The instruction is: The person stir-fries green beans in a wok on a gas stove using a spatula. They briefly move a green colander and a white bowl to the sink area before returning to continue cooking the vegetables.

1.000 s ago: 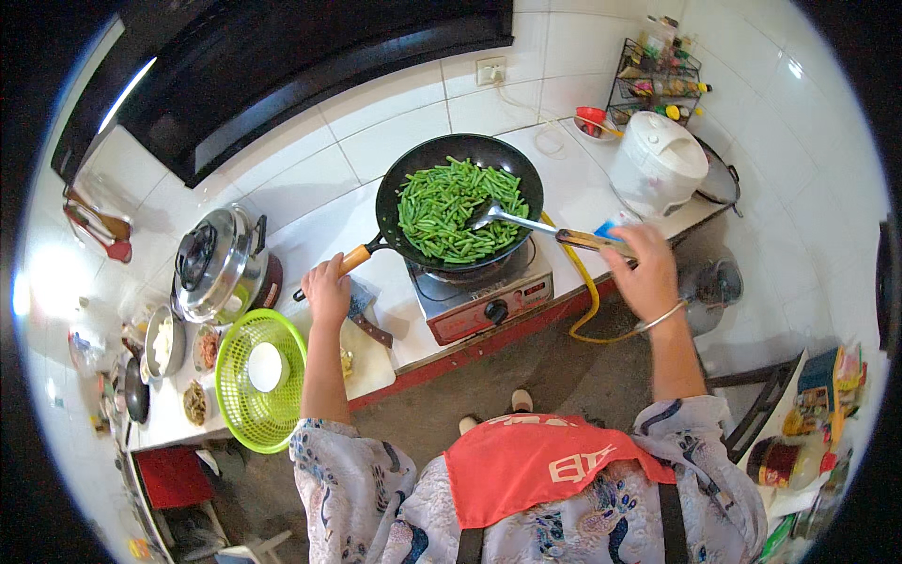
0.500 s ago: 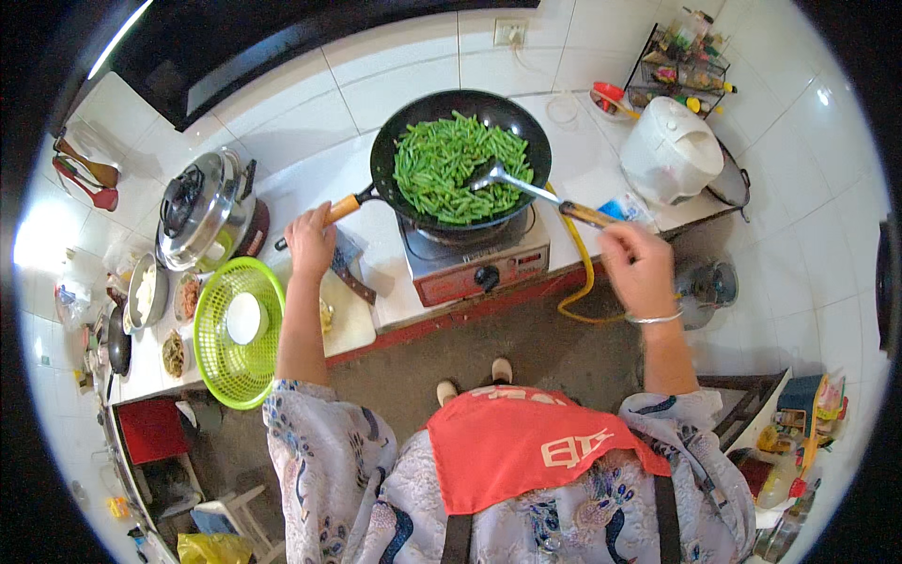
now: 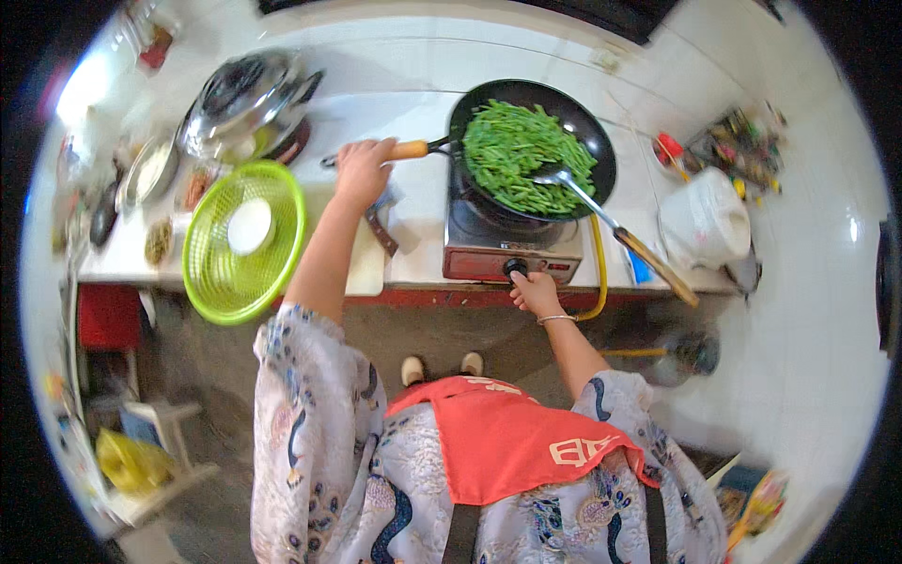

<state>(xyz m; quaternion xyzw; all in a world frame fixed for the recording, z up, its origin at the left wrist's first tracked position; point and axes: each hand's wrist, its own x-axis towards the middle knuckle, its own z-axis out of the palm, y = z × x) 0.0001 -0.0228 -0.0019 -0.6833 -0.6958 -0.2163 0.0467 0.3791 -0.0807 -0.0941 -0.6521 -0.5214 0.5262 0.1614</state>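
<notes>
My left hand [image 3: 365, 171] is wrapped round the wooden handle [image 3: 410, 149] of a black wok [image 3: 594, 127]. Cut green beans [image 3: 519, 155] fill much of the wok, which sits over a gas stove [image 3: 489, 231]. A metal ladle [image 3: 590, 202] rests with its head among the beans; its wood-and-metal handle leans out over the right rim, and no hand is on it. At the stove's front, my right hand [image 3: 538, 294] closes its fingers on the black control knob [image 3: 515, 268]. Whether a flame burns under the wok cannot be seen.
A green plastic basket [image 3: 209, 282] holding a white bowl [image 3: 251, 227] overhangs the counter edge at left. A cleaver [image 3: 380, 231] lies by a cutting board [image 3: 366, 268]. Behind the basket stands a lidded pot [image 3: 246, 108]. A yellow hose [image 3: 600, 268] and a white rice cooker [image 3: 705, 218] are at right.
My right hand has left the ladle handle and moved down and left to the stove knob. My left hand stays on the wok handle. The whole view has shifted.
</notes>
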